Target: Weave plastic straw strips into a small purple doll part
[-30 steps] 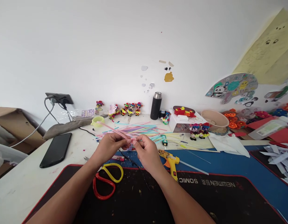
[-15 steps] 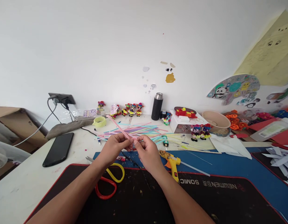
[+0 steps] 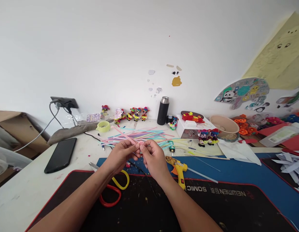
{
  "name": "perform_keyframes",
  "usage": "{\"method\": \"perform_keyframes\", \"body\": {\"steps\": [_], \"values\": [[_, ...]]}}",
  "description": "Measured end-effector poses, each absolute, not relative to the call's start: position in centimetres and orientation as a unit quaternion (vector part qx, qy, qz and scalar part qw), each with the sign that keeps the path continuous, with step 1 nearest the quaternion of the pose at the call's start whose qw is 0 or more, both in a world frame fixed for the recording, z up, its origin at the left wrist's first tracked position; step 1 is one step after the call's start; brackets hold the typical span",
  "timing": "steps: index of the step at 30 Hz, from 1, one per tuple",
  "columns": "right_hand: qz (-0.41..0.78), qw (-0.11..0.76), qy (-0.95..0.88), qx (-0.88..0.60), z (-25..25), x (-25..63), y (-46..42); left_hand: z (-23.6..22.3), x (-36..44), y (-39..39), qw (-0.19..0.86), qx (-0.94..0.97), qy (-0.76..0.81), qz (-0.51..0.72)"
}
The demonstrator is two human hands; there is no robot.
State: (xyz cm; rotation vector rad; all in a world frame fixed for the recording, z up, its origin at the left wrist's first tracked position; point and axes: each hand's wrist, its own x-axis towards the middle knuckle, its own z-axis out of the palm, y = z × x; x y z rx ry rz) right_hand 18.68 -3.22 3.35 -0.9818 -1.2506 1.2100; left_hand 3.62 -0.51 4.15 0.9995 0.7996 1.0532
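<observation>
My left hand pinches a pink pipe cleaner between thumb and fingers, its free length slanting up to the left. Close against it, my right hand is closed on the same pipe cleaner near a small pink bend between the fingertips. The fingers hide most of that end. Both hands are above the front of a pile of pastel pipe cleaners. Below my left wrist lie scissors with one yellow and one red handle. To the right of my right hand rests a yellow glue gun with a clear glue stick.
A black phone lies at the left beside a yellow tape roll. Behind the pile stand a black thermos and several small figures. A box and a beige bowl are at the right, over a black mat.
The free end of the pink pipe cleaner has dropped lower, and a small pink bend now shows between my fingertips. Both hands stay almost in place.
</observation>
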Motion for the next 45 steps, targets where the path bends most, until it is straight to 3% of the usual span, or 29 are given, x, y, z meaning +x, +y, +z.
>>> {"method": "perform_keyframes", "body": {"steps": [9,21,32,45], "values": [[0.495,0.505,-0.556,-0.436,3.0,19.0,-2.9,4.3,2.1,0.2,0.608,0.535,0.405,0.425],[0.326,0.379,-0.721,-0.480,3.2,19.2,-3.3,6.6,-0.7,0.5,0.527,0.675,0.447,0.258],[0.287,0.348,-0.741,-0.497,2.9,19.1,-3.3,5.9,-0.7,0.4,0.431,0.735,0.462,0.245],[0.448,0.483,-0.589,-0.468,3.0,19.0,-3.0,4.1,2.8,0.0,0.617,0.502,0.433,0.424]]}}
